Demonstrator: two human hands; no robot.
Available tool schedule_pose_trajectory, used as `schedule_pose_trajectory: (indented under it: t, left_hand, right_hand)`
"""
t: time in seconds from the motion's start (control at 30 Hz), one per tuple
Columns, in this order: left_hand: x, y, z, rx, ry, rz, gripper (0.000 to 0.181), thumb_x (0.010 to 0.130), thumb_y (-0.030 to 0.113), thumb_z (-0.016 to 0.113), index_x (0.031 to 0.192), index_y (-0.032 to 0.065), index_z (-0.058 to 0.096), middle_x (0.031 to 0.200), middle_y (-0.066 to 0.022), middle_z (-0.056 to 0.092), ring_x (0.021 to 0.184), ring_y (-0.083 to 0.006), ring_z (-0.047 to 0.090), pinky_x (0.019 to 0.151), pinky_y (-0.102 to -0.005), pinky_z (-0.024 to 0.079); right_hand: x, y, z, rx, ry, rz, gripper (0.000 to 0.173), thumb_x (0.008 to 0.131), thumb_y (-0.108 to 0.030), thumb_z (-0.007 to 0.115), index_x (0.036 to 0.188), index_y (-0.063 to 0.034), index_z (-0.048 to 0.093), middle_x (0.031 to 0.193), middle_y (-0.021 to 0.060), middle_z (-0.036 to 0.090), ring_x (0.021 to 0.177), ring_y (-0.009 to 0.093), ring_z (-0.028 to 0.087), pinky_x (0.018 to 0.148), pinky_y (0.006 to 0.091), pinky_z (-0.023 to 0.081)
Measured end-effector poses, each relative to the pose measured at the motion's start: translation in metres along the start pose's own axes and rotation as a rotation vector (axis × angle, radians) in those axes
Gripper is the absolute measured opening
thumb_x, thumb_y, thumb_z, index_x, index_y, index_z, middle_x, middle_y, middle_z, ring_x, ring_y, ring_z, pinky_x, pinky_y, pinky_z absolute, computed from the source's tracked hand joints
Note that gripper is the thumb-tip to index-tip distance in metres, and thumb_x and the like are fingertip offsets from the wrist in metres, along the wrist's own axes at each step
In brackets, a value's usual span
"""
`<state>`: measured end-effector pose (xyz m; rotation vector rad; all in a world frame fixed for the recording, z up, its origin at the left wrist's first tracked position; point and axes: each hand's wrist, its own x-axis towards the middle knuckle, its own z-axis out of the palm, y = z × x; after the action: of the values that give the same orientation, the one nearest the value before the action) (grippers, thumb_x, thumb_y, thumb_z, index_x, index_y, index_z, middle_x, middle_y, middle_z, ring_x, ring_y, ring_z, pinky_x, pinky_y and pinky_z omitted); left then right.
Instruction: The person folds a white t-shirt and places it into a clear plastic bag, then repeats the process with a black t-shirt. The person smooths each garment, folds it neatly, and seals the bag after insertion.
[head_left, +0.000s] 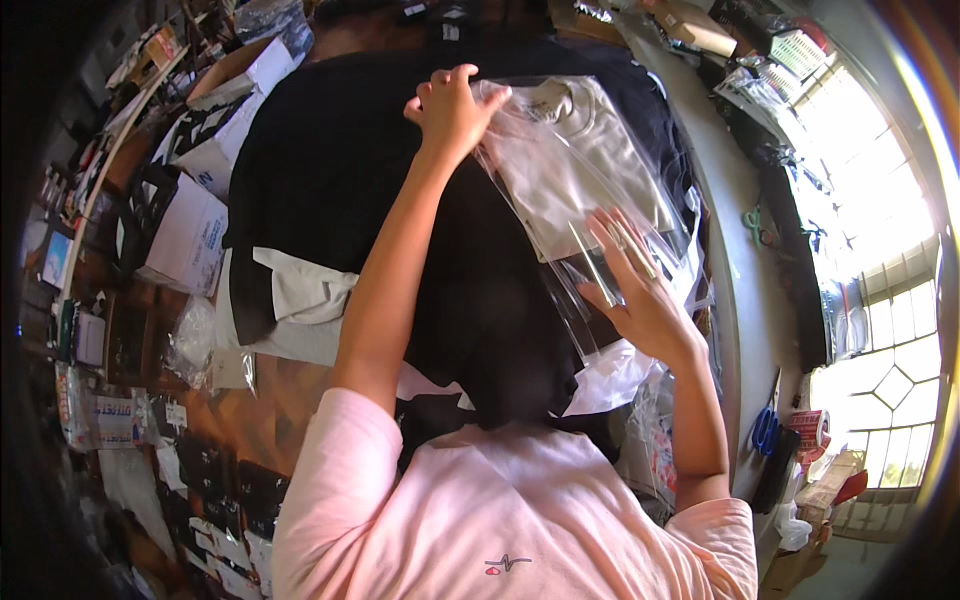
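Note:
A folded light beige T-shirt (592, 150) lies inside a clear plastic bag (574, 292) on black cloth (322, 157), its neckline towards the far end. My left hand (454, 105) is at the bag's far left corner, fingers bent, with the thumb over the bag's edge; whether it pinches the film cannot be told. Flat over the bag's lower right part rests my right hand (634, 277), fingers spread, a ring on one finger. Left of my left forearm, a pale folded cloth (307, 289) pokes out beside the black cloth.
Open cardboard boxes (187, 232) stand on the left. A grey ledge (750, 315) runs along the right, bearing blue-handled scissors (765, 429), green-handled scissors (759, 225) and a red-and-white tape roll (811, 431). Barred windows (896, 382) lie beyond. Plastic packets (112, 420) are at lower left.

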<state>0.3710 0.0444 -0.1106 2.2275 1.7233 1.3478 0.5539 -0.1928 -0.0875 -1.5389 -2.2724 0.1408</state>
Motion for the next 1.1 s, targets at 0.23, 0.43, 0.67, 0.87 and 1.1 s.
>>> schedule_pose_trajectory:
  t: [0.23, 0.43, 0.67, 0.87, 1.1]
  left_hand:
    - [-0.192, 0.063, -0.123, -0.996, -0.407, -0.462, 0.033, 0.089, 0.020, 0.060, 0.110, -0.0015, 0.046, 0.087, -0.0113, 0.060, 0.067, -0.0114, 0.060, 0.054, -0.0221, 0.048]
    - [-0.190, 0.091, -0.132, -0.892, -0.768, -0.625, 0.024, 0.091, 0.022, 0.056, 0.091, -0.0018, 0.052, 0.072, -0.0094, 0.062, 0.057, -0.0099, 0.060, 0.048, -0.0208, 0.047]
    - [-0.198, 0.084, -0.133, -1.052, -0.686, -0.537, 0.013, 0.091, 0.010, 0.053, 0.082, 0.0008, 0.056, 0.076, -0.0069, 0.063, 0.067, -0.0084, 0.061, 0.057, -0.0203, 0.049]
    - [-0.208, 0.061, -0.155, -1.283, -0.660, -0.782, 0.012, 0.090, 0.011, 0.054, 0.089, -0.0012, 0.057, 0.086, -0.0100, 0.063, 0.080, -0.0139, 0.063, 0.073, -0.0274, 0.053]
    - [-0.231, 0.054, -0.160, -1.188, -0.756, -0.689, 0.011, 0.090, 0.008, 0.055, 0.089, -0.0013, 0.060, 0.084, -0.0078, 0.063, 0.078, -0.0121, 0.060, 0.074, -0.0255, 0.050]
  right_hand:
    - [-0.080, -0.047, 0.003, 0.262, -0.058, 0.075, 0.041, 0.071, -0.010, 0.072, 0.112, -0.0137, 0.064, 0.137, 0.0070, 0.045, 0.134, 0.036, 0.027, 0.108, 0.0539, 0.023]
    - [-0.085, -0.050, 0.021, 0.331, 0.173, 0.011, 0.029, 0.067, 0.005, 0.062, 0.096, -0.0011, 0.066, 0.108, 0.0113, 0.063, 0.112, 0.032, 0.055, 0.100, 0.0470, 0.038]
    - [-0.068, -0.059, 0.023, 0.219, 0.349, 0.062, 0.032, 0.060, 0.008, 0.059, 0.091, -0.0003, 0.064, 0.095, 0.0101, 0.063, 0.082, 0.028, 0.058, 0.076, 0.0371, 0.046]
    - [-0.074, -0.069, 0.041, 0.353, 0.292, -0.063, 0.028, 0.061, 0.007, 0.063, 0.088, -0.0005, 0.064, 0.089, 0.0082, 0.063, 0.078, 0.025, 0.058, 0.068, 0.0332, 0.045]
    - [-0.055, -0.089, 0.041, 0.388, 0.366, -0.133, 0.025, 0.062, 0.003, 0.072, 0.085, -0.0009, 0.063, 0.084, 0.0087, 0.059, 0.068, 0.022, 0.055, 0.058, 0.0300, 0.044]
